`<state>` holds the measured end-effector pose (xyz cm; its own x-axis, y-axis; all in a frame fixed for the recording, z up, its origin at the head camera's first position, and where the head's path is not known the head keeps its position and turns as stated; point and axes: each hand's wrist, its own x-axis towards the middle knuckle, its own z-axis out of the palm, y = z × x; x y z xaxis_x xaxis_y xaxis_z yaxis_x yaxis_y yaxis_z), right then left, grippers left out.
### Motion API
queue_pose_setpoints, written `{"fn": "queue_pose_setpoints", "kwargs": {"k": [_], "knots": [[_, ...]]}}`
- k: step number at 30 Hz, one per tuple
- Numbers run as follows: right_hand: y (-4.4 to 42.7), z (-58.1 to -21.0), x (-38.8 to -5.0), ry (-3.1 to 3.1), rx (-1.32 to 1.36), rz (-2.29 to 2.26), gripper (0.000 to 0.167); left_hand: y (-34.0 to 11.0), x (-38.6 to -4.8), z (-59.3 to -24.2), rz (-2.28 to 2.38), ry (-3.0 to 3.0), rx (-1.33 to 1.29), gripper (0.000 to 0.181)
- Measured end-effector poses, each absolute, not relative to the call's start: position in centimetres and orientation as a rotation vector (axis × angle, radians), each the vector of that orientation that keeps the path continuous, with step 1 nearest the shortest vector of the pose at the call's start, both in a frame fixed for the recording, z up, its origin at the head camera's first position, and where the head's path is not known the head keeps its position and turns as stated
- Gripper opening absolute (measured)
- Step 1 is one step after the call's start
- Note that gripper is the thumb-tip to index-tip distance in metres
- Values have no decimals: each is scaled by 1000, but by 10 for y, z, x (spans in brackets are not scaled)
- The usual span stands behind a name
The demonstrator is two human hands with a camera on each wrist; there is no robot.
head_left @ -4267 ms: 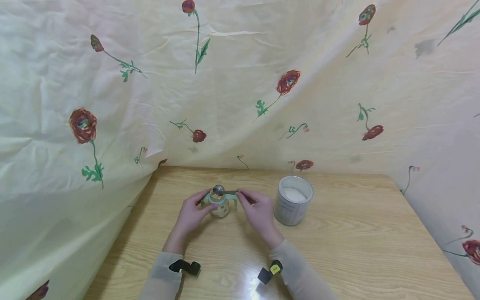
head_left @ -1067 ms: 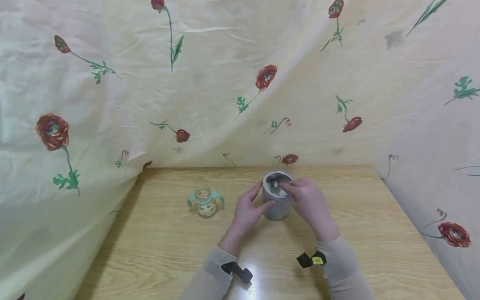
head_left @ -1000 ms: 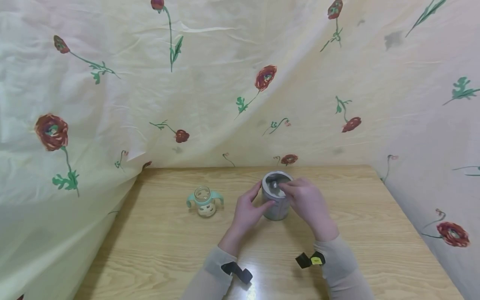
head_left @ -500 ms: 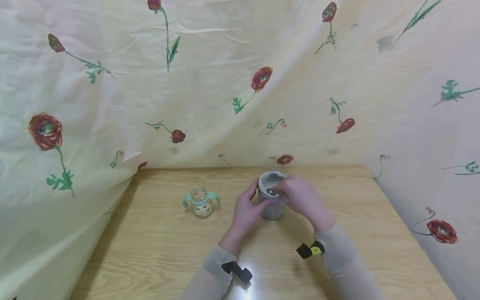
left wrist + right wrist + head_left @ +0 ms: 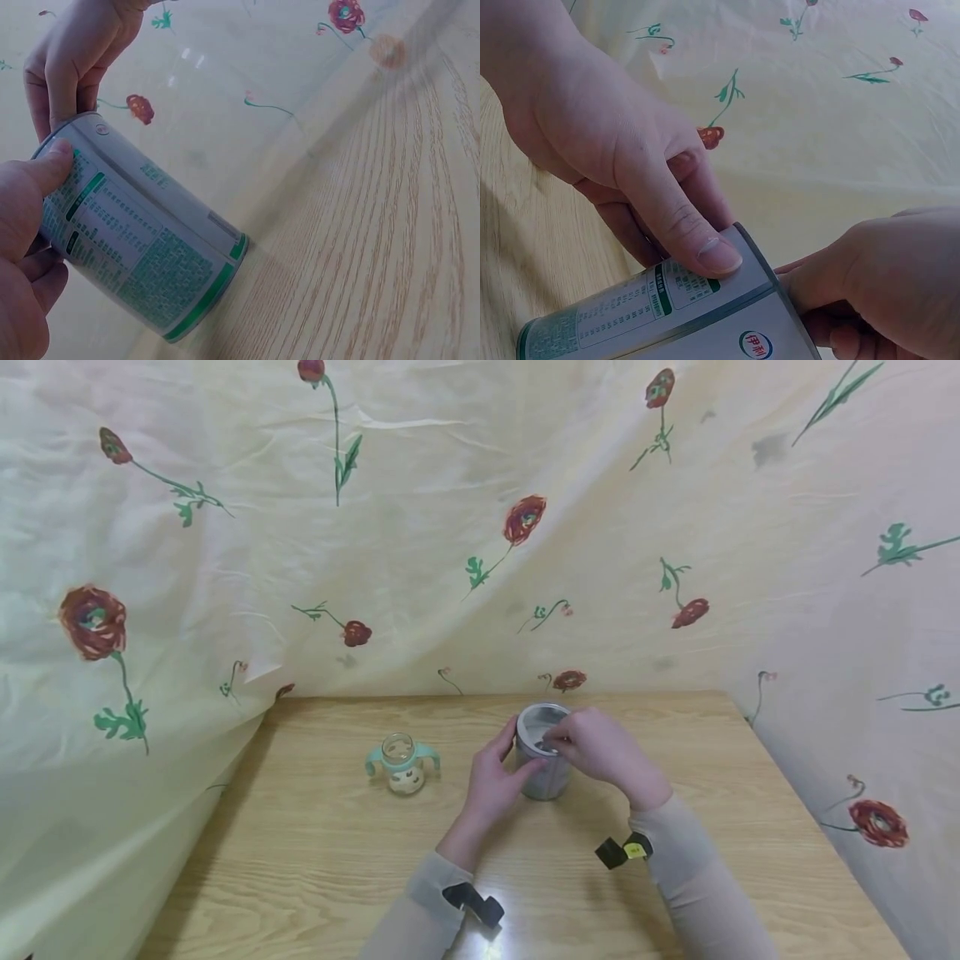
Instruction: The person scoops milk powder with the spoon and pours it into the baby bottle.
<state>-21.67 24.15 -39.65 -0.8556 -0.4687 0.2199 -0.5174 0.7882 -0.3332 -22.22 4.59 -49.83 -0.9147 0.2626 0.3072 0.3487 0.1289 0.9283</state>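
Can (image 5: 545, 783) on table (image 5: 337, 860), gripped by the left hand (image 5: 493, 777) at its 8 o'clock; right hand (image 5: 600, 747), at 3 o'clock, pinches a largely hidden spoon (image 5: 542, 746) inside; 2-handled bottle (image 5: 406, 778) at 9 o'clock.

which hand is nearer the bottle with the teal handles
Left. The left hand, gripping the can, is right of the bottle; the right hand, at the can's open top, is farther right.

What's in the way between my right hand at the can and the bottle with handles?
The can and your left hand are. Your right hand reaches into the can, and your left hand grips the side facing the bottle. Nothing else visible stands between.
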Motion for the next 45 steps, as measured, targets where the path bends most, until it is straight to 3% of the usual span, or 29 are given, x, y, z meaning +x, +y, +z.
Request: {"fn": "queue_pose_setpoints", "kwargs": {"k": [8,18,26,38,45], "knots": [[245,-398,-211,-2797,708,740,9,46,-222,-499,-1903,-2311,-650,81],[254,-418,-199,-2616,111,1250,17,46,-220,-498,-1900,-2323,-632,82],[258,-435,-190,-2324,-153,1448,21,45,-220,-497,-1916,-2335,-628,86],[266,-449,-180,-2154,-243,1656,31,47,-222,-493,-1960,-2316,-629,92],[266,-450,-181,-2132,-262,1667,28,50,-222,-494,-2000,-2299,-602,91]]}}
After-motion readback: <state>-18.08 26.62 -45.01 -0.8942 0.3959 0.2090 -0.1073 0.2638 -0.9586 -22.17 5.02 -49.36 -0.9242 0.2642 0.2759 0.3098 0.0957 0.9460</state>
